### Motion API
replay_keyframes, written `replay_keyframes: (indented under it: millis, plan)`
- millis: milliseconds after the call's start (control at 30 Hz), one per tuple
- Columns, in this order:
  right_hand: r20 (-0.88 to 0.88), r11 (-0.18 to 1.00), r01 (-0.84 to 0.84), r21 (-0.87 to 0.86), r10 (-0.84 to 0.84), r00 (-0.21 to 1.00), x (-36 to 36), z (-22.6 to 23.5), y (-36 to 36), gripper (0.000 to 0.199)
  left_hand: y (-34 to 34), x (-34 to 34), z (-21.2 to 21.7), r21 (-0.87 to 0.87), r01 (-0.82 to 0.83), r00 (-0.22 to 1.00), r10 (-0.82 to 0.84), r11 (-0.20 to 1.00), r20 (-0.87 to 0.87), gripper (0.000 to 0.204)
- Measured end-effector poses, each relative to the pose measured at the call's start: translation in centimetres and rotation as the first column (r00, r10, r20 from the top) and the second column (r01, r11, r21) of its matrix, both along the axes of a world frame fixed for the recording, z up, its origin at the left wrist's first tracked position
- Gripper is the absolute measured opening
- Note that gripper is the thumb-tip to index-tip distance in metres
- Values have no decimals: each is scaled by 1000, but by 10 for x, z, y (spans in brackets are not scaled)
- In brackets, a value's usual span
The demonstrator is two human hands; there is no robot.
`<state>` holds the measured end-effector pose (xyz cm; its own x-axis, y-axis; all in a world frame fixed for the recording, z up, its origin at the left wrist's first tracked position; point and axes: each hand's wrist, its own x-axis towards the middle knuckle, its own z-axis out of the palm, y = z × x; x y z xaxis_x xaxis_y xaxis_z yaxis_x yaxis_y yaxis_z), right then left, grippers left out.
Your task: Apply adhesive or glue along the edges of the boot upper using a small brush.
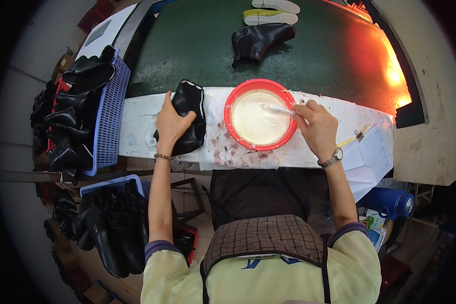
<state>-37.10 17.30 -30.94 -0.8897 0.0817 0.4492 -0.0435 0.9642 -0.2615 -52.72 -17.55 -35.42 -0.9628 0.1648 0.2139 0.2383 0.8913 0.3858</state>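
My left hand point(173, 123) grips a black leather boot upper point(190, 104) that has a white line along its top edge. It rests on the white worktop, left of a red bowl point(228, 114). In that bowl is a cream-coloured, thick liquid point(256, 124) that looks like glue. My right hand point(316, 126), closed at the bowl's right rim, pinches a brush point(278, 109) by its pale handle. The brush reaches over the liquid; whether its tip touches the surface I cannot tell. Stained white cloth or paper point(227, 152) lies under the bowl.
Beyond the worktop runs a dark green belt point(197, 45), carrying a black boot point(258, 43) and pale insoles point(271, 19). Orange light glows at its right end. Blue baskets point(109, 111) of black uppers stand left. Papers with a clip point(359, 136) and a blue flask point(385, 202) are right.
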Motion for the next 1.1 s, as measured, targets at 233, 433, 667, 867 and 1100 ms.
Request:
replay_keyframes:
  millis: [233,433,667,867,1100]
  plan:
    - [123,935,96,-341,-57,991,21,-15,30,11,-6,19,78,386,56,996,-79,921,43,43]
    - [-236,807,-294,-512,198,951,-12,13,18,17,21,40,129,583,18,789,-370,812,491,19]
    - [-310,840,-456,-295,367,877,-40,36,5,17,38,49,131,732,-19,658,-543,682,523,21]
    - [-277,833,-438,-337,357,892,-21,25,-4,17,34,53,127,804,-46,801,-459,593,384,21]
    - [-73,820,-254,-513,254,965,-20,9,3,14,27,20,98,602,-2,958,-171,799,229,40]
